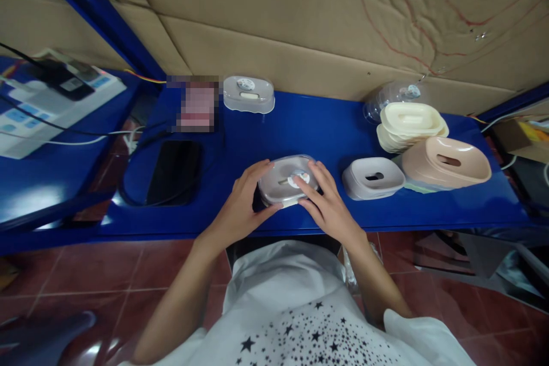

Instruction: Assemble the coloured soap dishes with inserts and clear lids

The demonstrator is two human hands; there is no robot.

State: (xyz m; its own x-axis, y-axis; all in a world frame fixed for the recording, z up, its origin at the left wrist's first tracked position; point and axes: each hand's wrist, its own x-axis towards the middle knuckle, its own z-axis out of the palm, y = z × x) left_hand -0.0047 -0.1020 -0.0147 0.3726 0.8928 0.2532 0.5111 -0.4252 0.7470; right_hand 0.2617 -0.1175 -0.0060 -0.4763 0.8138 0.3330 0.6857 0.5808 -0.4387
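In the head view, the only one, the clear-topped box (274, 172) sits at the front of the blue table (300, 131), right before you and between your two hands. Your left hand (241, 199) clasps its left end, fingertips at the far rim and thumb along the near side; your right hand (329, 205) clasps the other end the same way, with one finger laid across the round sticker (299, 179). How hard either hand squeezes, you can't tell from here. The box lies close to the front edge, so an uneven push toward your body could tip it over. Pressing down on one end alone might leave the clear top cocked on its base, and that finger could crease the sticker if it drags. Swing your right elbow wide and you may knock the pale slotted piece (359, 180) into the pink stack (422, 167), which touches the cream stack (412, 120) behind. Your fingers hide much of the box's rim, so whether the top is seated all round is unclear. The clear covers (386, 100) at the back right are partly blocked and nearly see-through, and the pixelated item (199, 104) can't be made out.
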